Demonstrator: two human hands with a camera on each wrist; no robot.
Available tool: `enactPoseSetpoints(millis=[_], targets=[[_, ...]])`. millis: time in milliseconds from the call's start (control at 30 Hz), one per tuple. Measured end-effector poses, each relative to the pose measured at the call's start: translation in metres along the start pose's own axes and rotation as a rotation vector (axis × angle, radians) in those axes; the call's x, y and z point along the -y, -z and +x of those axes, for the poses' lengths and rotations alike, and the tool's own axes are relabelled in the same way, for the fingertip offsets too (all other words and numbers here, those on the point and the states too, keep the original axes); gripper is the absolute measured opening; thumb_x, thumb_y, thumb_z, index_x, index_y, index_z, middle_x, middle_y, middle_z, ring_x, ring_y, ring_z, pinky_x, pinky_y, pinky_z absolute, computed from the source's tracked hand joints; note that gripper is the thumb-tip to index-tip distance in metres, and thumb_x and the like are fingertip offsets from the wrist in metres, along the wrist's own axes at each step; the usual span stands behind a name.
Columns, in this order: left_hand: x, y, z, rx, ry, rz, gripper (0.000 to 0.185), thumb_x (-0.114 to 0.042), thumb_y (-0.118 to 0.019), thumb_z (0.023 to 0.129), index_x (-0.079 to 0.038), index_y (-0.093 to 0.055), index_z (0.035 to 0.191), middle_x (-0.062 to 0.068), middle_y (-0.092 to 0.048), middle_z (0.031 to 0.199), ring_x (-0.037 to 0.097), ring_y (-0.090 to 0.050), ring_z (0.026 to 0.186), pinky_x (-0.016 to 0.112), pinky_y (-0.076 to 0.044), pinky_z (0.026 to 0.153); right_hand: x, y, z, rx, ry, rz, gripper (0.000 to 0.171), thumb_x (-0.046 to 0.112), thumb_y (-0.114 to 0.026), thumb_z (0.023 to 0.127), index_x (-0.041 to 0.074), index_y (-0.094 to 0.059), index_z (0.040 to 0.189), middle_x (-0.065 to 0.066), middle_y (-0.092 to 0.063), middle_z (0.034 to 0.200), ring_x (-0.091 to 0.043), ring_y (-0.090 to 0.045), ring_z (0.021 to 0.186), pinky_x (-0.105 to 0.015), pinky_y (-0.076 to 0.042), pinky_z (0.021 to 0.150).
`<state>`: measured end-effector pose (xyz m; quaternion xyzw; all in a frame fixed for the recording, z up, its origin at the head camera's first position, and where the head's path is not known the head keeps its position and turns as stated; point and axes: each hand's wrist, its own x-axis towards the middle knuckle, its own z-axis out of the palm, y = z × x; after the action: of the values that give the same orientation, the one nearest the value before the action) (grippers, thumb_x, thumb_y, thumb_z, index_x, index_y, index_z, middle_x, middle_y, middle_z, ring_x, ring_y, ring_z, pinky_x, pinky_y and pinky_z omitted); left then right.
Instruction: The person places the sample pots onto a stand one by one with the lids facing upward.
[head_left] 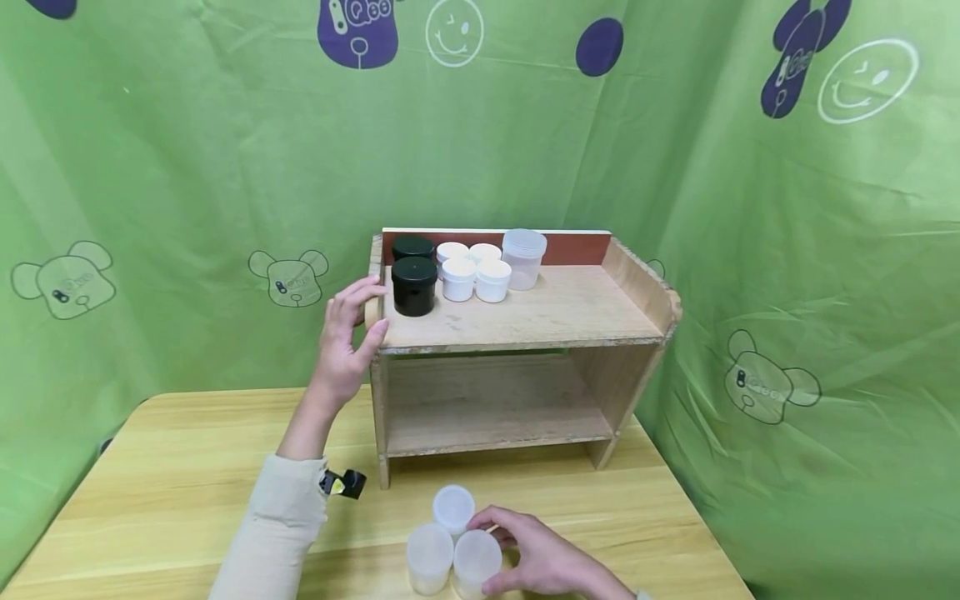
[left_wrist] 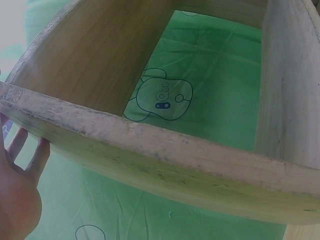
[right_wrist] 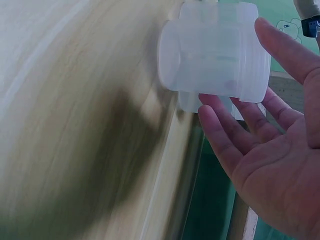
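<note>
Green cloth printed with bear heads and smiley faces hung behind and to both sides of a pale wooden bench (head_left: 187,467). Near its front edge stood three frosted plastic jars, touching one another in a tight cluster: the nearest jar (head_left: 477,563) at the right, a second jar (head_left: 430,557) just left of it, and a third jar (head_left: 453,508) behind the pair. The right hand (head_left: 543,562) lay against the nearest jar with its fingers loosely spread around the jar's right side; in the right wrist view the palm was opened out, the fingertips (right_wrist: 212,102) meeting the jar's wall and the thumb above its lid, so the hand touched the jar rather than clenched it. Beyond the cluster, further back on the bench, stood a small wooden shelf unit (head_left: 525,317) with an upper board and a lower board (head_left: 495,429). The left hand (head_left: 347,342) was raised to the left end of the upper board, fingers nearly straight and resting against the rounded side panel, holding nothing; the left wrist view showed only the board's worn edge (left_wrist: 165,150) and the fingers (left_wrist: 37,157) beside it. On the upper board, toward its left rear, were two black jars (head_left: 414,285), four small white jars (head_left: 476,271) grouped just right of them, and one taller frosted jar (head_left: 523,258) at the right of that group.
</note>
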<state>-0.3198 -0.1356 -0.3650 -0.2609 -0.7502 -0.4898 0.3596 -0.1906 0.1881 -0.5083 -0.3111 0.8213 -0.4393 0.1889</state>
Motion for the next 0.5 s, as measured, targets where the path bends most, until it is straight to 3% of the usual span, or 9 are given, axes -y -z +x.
enactPoseSetpoints(millis=[267,500], targets=[[-0.0012,0.0001,0.0004,0.002,0.001,-0.012,0.046,-0.023,-0.059,0.096,-0.009,-0.055,0.140,0.002,-0.047,0.158,0.021,-0.042,0.133,0.048,-0.042,0.105,-0.0022,0.0012,-0.0003,-0.019,0.011,-0.035,0.058,0.031,-0.086,0.082,0.021,-0.061,0.133,0.006,-0.067,0.124,-0.007,-0.065,0.106,-0.032,-0.054,0.098],[-0.0009,0.0001,-0.0007,0.002,0.002,-0.014,0.046,-0.023,-0.059,0.097,-0.013,-0.056,0.141,0.001,-0.047,0.158,0.020,-0.042,0.132,0.046,-0.042,0.104,0.0020,0.0072,-0.0026,-0.061,0.016,-0.099,0.058,0.037,-0.085,0.083,0.023,-0.061,0.134,0.009,-0.067,0.125,-0.006,-0.063,0.106,-0.034,-0.055,0.097]])
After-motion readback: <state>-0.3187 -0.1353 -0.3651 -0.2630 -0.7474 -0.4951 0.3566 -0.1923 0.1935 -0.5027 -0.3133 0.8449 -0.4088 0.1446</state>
